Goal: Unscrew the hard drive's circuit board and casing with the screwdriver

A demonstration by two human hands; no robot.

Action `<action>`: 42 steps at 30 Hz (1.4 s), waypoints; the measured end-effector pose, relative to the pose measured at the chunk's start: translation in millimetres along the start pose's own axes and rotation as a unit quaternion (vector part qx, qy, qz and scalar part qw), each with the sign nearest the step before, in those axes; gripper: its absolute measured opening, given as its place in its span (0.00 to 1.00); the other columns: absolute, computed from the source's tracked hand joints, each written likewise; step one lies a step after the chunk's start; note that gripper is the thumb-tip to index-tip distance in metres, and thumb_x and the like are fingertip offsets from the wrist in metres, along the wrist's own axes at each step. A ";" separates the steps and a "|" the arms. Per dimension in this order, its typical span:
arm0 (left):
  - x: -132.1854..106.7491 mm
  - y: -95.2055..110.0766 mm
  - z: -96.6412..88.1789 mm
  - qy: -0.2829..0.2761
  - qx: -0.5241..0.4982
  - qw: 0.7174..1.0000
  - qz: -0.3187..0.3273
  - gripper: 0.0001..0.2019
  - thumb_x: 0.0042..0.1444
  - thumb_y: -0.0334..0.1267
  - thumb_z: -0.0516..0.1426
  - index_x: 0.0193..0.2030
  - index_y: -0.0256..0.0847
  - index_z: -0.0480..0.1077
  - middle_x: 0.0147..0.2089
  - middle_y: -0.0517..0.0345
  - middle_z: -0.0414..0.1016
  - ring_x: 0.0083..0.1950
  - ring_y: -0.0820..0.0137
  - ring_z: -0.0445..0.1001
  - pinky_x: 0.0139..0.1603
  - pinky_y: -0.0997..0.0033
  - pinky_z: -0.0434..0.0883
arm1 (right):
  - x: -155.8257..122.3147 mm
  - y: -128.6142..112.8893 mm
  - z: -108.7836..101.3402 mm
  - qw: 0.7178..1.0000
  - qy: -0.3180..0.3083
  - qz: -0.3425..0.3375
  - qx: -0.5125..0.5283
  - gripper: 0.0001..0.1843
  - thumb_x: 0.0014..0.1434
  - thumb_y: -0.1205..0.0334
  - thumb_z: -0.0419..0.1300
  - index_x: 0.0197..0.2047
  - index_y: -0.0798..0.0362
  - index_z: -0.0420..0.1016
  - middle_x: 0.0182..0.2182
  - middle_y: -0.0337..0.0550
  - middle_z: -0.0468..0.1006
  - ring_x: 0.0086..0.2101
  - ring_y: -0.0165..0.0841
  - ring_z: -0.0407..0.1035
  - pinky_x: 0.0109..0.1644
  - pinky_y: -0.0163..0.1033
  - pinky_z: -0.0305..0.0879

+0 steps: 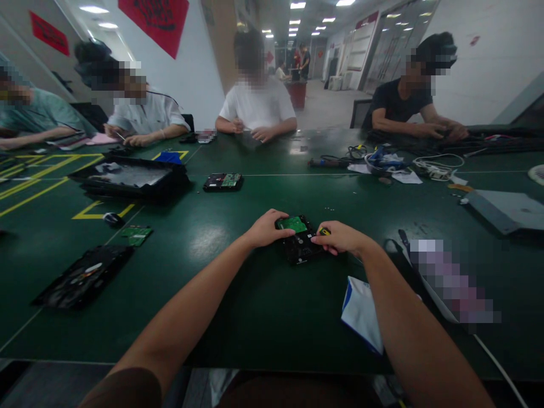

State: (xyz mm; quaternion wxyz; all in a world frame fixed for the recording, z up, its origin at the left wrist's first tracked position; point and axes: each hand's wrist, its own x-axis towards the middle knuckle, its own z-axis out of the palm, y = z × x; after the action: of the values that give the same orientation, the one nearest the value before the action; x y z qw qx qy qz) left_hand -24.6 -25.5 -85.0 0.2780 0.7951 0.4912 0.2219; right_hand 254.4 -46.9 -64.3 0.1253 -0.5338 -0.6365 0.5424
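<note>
A black hard drive (pixel 301 245) with a green circuit board (pixel 293 224) on top lies on the green table (pixel 238 294) in front of me. My left hand (pixel 267 228) grips its left edge, fingers curled over the board. My right hand (pixel 338 237) is closed around a small tool with a yellow handle (pixel 324 231), its tip at the drive's right side.
A white and blue packet (pixel 361 311) lies near my right forearm. Another drive (pixel 222 182) sits mid-table, with a black tray (pixel 127 178) and a loose green board (pixel 136 234) to the left and an opened drive (pixel 80 277) nearer. Cables (pixel 382 161) clutter the far right. Several people sit around the table.
</note>
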 end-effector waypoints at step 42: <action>-0.4 4.4 -3.6 -0.021 -0.011 0.999 -0.042 0.36 0.53 0.55 0.66 0.65 0.39 0.70 0.61 0.44 0.71 0.59 0.55 0.72 0.59 0.57 0.70 | 68.8 2.1 -1.3 0.872 0.350 -0.079 0.333 0.14 0.60 0.50 0.55 0.33 0.52 0.71 0.20 0.42 0.79 0.19 0.30 0.66 0.23 0.36 0.61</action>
State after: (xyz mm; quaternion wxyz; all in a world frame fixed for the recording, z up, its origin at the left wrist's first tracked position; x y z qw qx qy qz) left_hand -24.0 -26.6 -79.5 0.3060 0.7754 0.5155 0.1985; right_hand 229.1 9.6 -94.4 0.5529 -0.5632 -0.3727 0.4880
